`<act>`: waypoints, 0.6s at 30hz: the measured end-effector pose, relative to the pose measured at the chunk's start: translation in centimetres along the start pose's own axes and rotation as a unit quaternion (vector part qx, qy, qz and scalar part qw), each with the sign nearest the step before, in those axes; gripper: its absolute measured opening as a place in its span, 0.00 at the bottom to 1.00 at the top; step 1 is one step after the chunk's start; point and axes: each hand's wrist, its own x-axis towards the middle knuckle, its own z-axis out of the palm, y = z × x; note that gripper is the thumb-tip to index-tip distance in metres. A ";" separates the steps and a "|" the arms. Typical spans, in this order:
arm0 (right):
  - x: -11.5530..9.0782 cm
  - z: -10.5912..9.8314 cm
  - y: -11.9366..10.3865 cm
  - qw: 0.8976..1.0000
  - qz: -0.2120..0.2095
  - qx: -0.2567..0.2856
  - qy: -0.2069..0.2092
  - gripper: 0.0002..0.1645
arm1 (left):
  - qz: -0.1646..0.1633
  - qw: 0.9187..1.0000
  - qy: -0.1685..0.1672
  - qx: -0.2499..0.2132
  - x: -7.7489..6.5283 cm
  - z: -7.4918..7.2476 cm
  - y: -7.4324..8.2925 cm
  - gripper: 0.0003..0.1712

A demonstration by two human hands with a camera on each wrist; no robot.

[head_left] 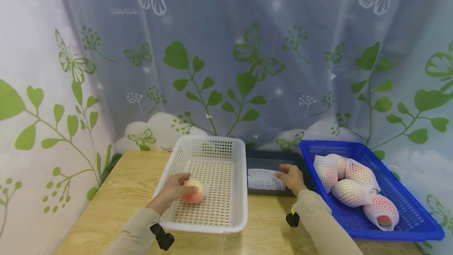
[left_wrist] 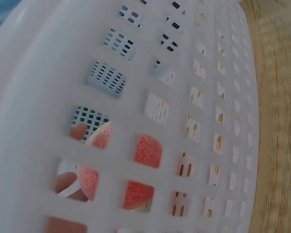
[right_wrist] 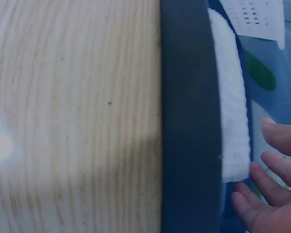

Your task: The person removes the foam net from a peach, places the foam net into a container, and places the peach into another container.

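A red and yellow peach (head_left: 194, 196) lies in the white plastic basket (head_left: 212, 228), near its left wall. My left hand (head_left: 171, 192) reaches over that wall, its thumb across the top of the peach and its forefinger held apart from the thumb. Through the basket's holes, the left wrist view shows parts of the red peach (left_wrist: 148, 151) beside fingers. A white foam net sleeve (head_left: 266, 179) lies flat in a dark grey tray (head_left: 276, 156). My right hand (head_left: 291, 178) is at the sleeve's right end, fingers spread and slightly bent, gripping nothing.
On the right stands a blue plastic basket (head_left: 421, 223) holding several peaches in foam nets (head_left: 354, 192). The tray sits between both baskets on a wooden table (head_left: 134, 180). A patterned curtain (head_left: 219, 70) hangs close behind and along the sides.
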 end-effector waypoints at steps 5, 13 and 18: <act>0.0 -0.9 -0.8 1.000 -0.012 0.010 -0.006 0.29 | 0.010 1.000 0.007 -0.002 0.0 0.0 0.5 0.38; -0.8 -3.6 -2.9 0.998 -0.022 0.044 -0.033 0.33 | 0.034 0.999 -0.008 0.002 -0.5 0.4 2.2 0.37; -1.1 -5.5 -3.5 0.996 -0.044 0.065 -0.041 0.34 | 0.058 0.998 -0.016 0.003 -0.9 1.3 3.7 0.36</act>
